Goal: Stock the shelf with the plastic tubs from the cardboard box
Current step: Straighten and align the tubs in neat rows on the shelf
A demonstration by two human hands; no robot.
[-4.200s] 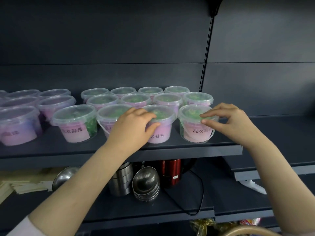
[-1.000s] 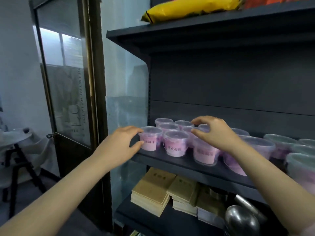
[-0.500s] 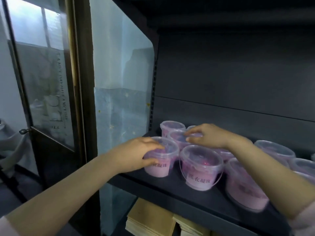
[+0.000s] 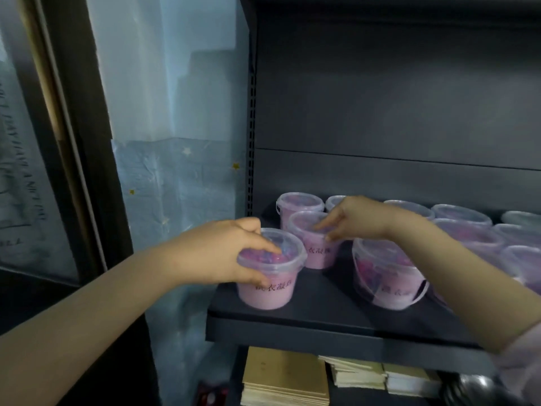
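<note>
Several clear plastic tubs with pink contents stand on the dark shelf. My left hand grips the front-left tub by its lid rim, fingers over the lid and thumb on the side. My right hand pinches the lid edge of the second tub just behind it. Another tub stands at the front to the right, and one more tub at the back left corner. The cardboard box is out of view.
More tubs run along the shelf to the right. The shelf's left upright stands close to the tubs. Stacks of tan paper packs lie on the lower shelf. A glass door is at the left.
The view has moved closer and lower on the shelf's left end. My left hand stays on the front-left tub. My right hand has shifted onto the lid of the tub behind it.
</note>
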